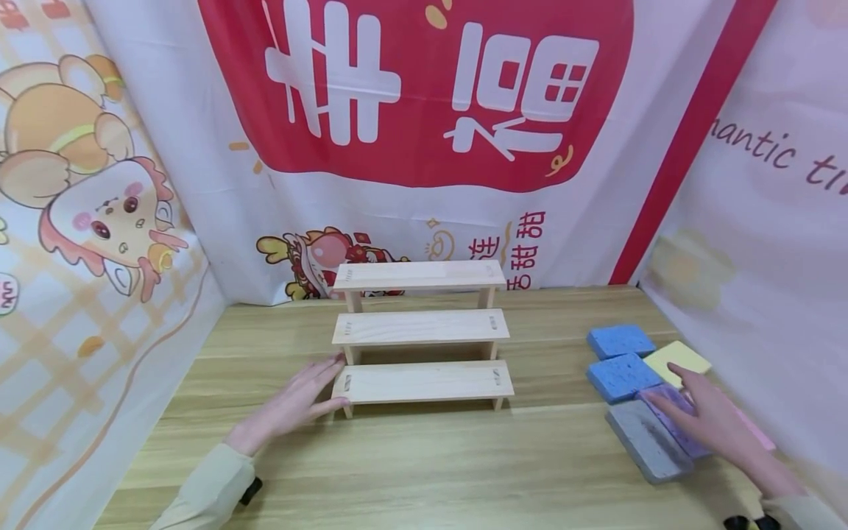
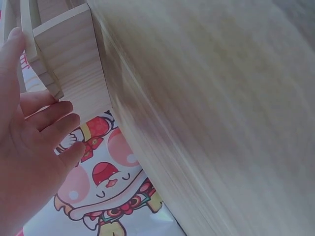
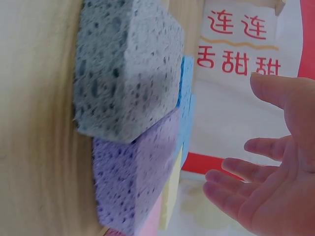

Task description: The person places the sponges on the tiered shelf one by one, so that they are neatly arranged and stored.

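Note:
A three-step wooden stand (image 1: 424, 383) stands near the middle of the table. At its left end is my left hand (image 1: 291, 405), fingers extended along the side and thumb at the lowest step; the left wrist view shows fingertips at the edges of the wood. My right hand (image 1: 718, 419) hovers with fingers spread over a cluster of sponges, holding nothing. Beneath and around it lie a grey sponge (image 1: 645, 442), a purple sponge (image 3: 133, 172), a yellow sponge (image 1: 685, 357) and a pink sponge (image 1: 751, 427), partly hidden. Two blue sponges (image 1: 623, 377) lie farther back.
The wood-grain table (image 1: 464, 471) is bounded by printed cloth: a back cloth (image 1: 411, 213) close behind the stand, a left cloth (image 1: 132, 353) and a right cloth (image 1: 762, 294) beside the sponges.

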Demonstrator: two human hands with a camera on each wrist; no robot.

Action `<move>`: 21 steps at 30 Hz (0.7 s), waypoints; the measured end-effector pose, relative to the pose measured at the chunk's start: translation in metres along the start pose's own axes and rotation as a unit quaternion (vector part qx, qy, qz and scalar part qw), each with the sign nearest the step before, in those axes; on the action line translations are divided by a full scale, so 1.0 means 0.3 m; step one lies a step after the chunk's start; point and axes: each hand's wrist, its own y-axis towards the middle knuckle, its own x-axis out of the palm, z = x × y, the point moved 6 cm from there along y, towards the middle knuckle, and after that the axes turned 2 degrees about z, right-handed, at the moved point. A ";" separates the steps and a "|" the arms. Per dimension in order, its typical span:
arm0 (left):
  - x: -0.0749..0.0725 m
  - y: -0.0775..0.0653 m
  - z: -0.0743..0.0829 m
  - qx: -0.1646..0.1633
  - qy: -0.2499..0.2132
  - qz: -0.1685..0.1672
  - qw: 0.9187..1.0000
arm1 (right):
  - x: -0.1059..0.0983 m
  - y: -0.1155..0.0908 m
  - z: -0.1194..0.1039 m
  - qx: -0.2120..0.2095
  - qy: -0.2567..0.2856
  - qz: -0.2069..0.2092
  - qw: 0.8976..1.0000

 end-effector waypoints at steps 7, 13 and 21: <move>0.001 -0.002 0.006 0.008 0.023 0.009 1.000 | -0.016 -0.028 0.061 0.004 -0.012 0.029 0.999; 0.004 -0.006 0.010 0.027 0.061 0.026 0.997 | -0.014 -0.045 0.104 0.028 0.018 0.013 0.999; 0.004 -0.011 0.012 0.032 0.079 0.033 0.996 | -0.056 -0.053 0.159 -0.008 0.014 0.068 0.998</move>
